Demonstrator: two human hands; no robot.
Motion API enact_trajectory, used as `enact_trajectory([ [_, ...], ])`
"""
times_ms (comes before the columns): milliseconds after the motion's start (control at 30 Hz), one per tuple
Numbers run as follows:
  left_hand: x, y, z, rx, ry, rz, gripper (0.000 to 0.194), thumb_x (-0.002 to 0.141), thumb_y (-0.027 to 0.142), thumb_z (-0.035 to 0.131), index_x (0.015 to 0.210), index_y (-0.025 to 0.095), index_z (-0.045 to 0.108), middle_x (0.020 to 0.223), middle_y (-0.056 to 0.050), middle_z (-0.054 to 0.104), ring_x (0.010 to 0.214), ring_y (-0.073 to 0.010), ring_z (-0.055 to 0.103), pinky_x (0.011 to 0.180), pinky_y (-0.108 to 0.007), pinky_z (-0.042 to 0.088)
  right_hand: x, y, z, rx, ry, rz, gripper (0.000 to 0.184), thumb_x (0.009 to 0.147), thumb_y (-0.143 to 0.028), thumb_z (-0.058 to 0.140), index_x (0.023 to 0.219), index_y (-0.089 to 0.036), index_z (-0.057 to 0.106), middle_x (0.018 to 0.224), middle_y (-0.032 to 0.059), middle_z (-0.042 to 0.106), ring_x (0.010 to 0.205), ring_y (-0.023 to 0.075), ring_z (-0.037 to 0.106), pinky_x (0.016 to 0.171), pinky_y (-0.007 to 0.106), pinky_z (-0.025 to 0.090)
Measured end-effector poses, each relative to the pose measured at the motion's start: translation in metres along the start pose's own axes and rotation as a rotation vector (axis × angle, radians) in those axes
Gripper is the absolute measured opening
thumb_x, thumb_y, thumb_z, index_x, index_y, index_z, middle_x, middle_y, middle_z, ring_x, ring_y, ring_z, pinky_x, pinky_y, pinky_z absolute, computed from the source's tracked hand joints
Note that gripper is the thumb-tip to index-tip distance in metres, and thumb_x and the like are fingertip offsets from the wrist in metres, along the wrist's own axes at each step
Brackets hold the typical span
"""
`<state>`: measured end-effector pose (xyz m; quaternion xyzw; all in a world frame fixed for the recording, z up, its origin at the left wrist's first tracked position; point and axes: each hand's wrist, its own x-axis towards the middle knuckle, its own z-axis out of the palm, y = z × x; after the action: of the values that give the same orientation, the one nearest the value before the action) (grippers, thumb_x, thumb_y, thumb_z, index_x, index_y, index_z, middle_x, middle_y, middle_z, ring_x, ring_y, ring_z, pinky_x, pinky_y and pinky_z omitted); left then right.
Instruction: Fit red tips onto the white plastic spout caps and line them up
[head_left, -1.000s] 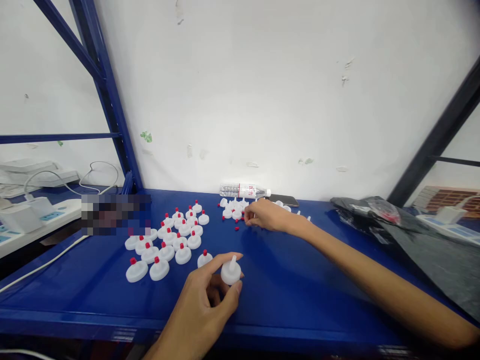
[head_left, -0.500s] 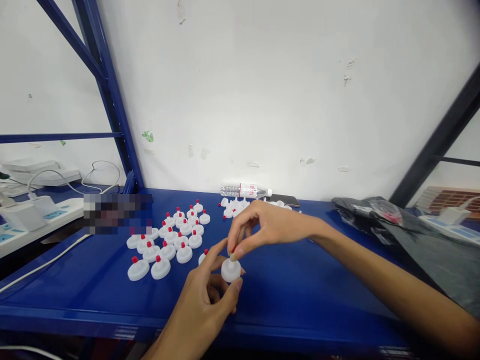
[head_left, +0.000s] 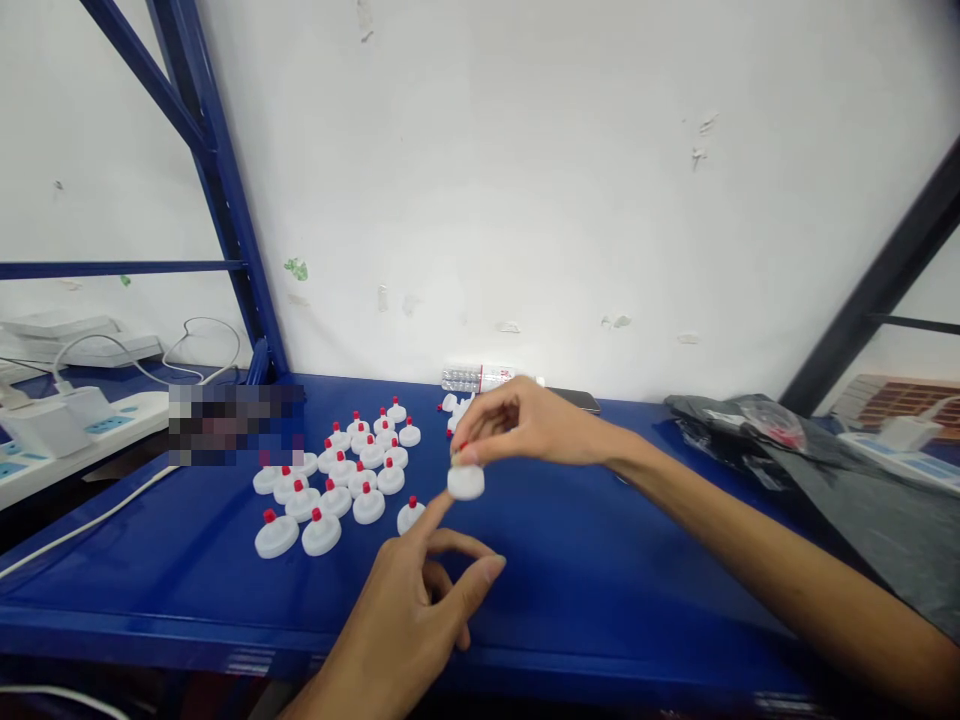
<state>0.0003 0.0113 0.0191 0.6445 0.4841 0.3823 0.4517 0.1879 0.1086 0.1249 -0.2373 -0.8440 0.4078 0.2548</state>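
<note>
Between the thumb and fingers of my right hand (head_left: pixel 506 425) is a white round bottle cap with a red tip (head_left: pixel 466 483), pinched by its top and held above the table. My left hand (head_left: pixel 420 590) is below it, thumb and fingers apart, with nothing in its grasp; its index finger reaches up close to the cap's left edge. Just beyond that finger stands another red-tipped cap (head_left: pixel 409 515), partly hidden by it. Several more red-tipped white caps (head_left: pixel 321 536) stand upright in a group to the left.
Small loose white parts (head_left: pixel 459 410) lie at the back, partly behind my right hand. A clear plastic bottle (head_left: pixel 461 379) and a dark phone (head_left: pixel 574 399) lie by the wall. Power strips (head_left: pixel 135 412) with cables are at left; black plastic bags (head_left: pixel 847 510) lie at right.
My right hand has lifted the cap up and away from my left hand. The left fingers, which were around the cap, have let go and spread.
</note>
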Motion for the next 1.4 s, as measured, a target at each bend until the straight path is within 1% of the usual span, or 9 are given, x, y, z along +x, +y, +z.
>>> enact_trajectory([
  [100, -0.001, 0.000, 0.000, 0.138, -0.086, 0.049, 0.044, 0.098, 0.056, 0.052, 0.110, 0.019, 0.072, 0.084, -0.003, 0.076, 0.054, -0.0129, 0.064, 0.053, -0.024, 0.046, 0.010, 0.020, -0.005, -0.070, 0.252, -0.009, 0.023, 0.082, -0.038, 0.079, 0.092, -0.017, 0.078, 0.087, 0.0063, 0.077, 0.078, 0.0177, 0.071, 0.068, 0.028, 0.054],
  [200, -0.002, 0.000, 0.000, 0.212, -0.118, 0.105, 0.050, 0.102, 0.052, 0.044, 0.078, 0.018, 0.071, 0.070, -0.003, 0.072, 0.054, -0.0127, 0.062, 0.054, -0.024, 0.043, 0.021, 0.047, 0.008, -0.142, 0.395, -0.002, 0.016, 0.082, -0.033, 0.079, 0.087, -0.018, 0.078, 0.083, 0.0050, 0.078, 0.075, 0.0169, 0.071, 0.069, 0.028, 0.053],
  [467, -0.002, -0.003, 0.000, 0.210, -0.115, 0.137, 0.042, 0.103, 0.046, 0.043, 0.085, 0.019, 0.070, 0.069, -0.001, 0.069, 0.054, -0.0122, 0.059, 0.054, -0.023, 0.041, 0.030, 0.078, 0.053, -0.364, 0.282, -0.002, 0.013, 0.087, -0.027, 0.078, 0.097, -0.019, 0.079, 0.079, 0.0005, 0.077, 0.066, 0.0127, 0.067, 0.066, 0.024, 0.047],
  [633, -0.003, -0.001, 0.000, 0.212, -0.122, 0.141, 0.042, 0.103, 0.045, 0.043, 0.087, 0.019, 0.071, 0.067, 0.000, 0.069, 0.054, -0.0124, 0.059, 0.054, -0.023, 0.041, 0.027, 0.067, 0.038, -0.430, 0.385, 0.017, 0.034, 0.096, -0.052, 0.062, 0.099, -0.022, 0.076, 0.086, 0.0009, 0.078, 0.065, 0.0134, 0.065, 0.064, 0.025, 0.045],
  [800, -0.003, -0.001, -0.001, 0.217, -0.120, 0.153, 0.043, 0.104, 0.045, 0.042, 0.082, 0.020, 0.069, 0.068, 0.000, 0.068, 0.055, -0.0120, 0.057, 0.054, -0.024, 0.041, 0.024, 0.075, 0.006, -0.780, 0.532, 0.121, 0.032, 0.103, -0.041, 0.051, 0.098, -0.021, 0.076, 0.095, 0.0042, 0.078, 0.082, 0.0192, 0.069, 0.072, 0.029, 0.044],
  [1067, -0.002, -0.003, -0.001, 0.205, -0.119, 0.156, 0.039, 0.103, 0.044, 0.044, 0.089, 0.020, 0.071, 0.068, 0.000, 0.068, 0.054, -0.0117, 0.058, 0.053, -0.024, 0.041, 0.023, 0.103, -0.007, -0.810, 0.457, 0.233, 0.010, 0.092, -0.026, 0.069, 0.091, -0.022, 0.079, 0.087, 0.0036, 0.079, 0.078, 0.0210, 0.070, 0.065, 0.028, 0.042],
  [1200, -0.002, -0.007, 0.000, 0.106, -0.085, 0.121, 0.038, 0.104, 0.046, 0.044, 0.132, 0.024, 0.058, 0.084, 0.001, 0.070, 0.054, -0.0100, 0.060, 0.053, -0.023, 0.045, 0.020, 0.071, -0.022, -0.709, 0.451, 0.180, 0.016, 0.093, -0.032, 0.067, 0.091, -0.021, 0.078, 0.091, 0.0031, 0.079, 0.078, 0.0169, 0.069, 0.067, 0.026, 0.046],
  [1333, -0.001, -0.007, 0.001, -0.003, 0.018, 0.089, 0.068, 0.102, 0.051, 0.047, 0.159, 0.031, 0.016, 0.119, -0.005, 0.067, 0.054, -0.0083, 0.060, 0.053, -0.024, 0.048, 0.007, 0.024, -0.027, -0.323, 0.001, 0.067, 0.023, 0.087, -0.041, 0.074, 0.092, -0.020, 0.080, 0.085, 0.0038, 0.077, 0.076, 0.0155, 0.067, 0.064, 0.025, 0.047],
  [1400, -0.001, -0.005, 0.001, 0.007, 0.044, 0.069, 0.074, 0.100, 0.052, 0.050, 0.160, 0.028, 0.014, 0.113, -0.006, 0.069, 0.057, -0.0105, 0.062, 0.053, -0.024, 0.047, 0.000, 0.004, -0.018, -0.240, -0.166, 0.049, 0.021, 0.084, -0.040, 0.077, 0.092, -0.020, 0.081, 0.078, 0.0017, 0.076, 0.070, 0.0134, 0.065, 0.060, 0.023, 0.045],
])
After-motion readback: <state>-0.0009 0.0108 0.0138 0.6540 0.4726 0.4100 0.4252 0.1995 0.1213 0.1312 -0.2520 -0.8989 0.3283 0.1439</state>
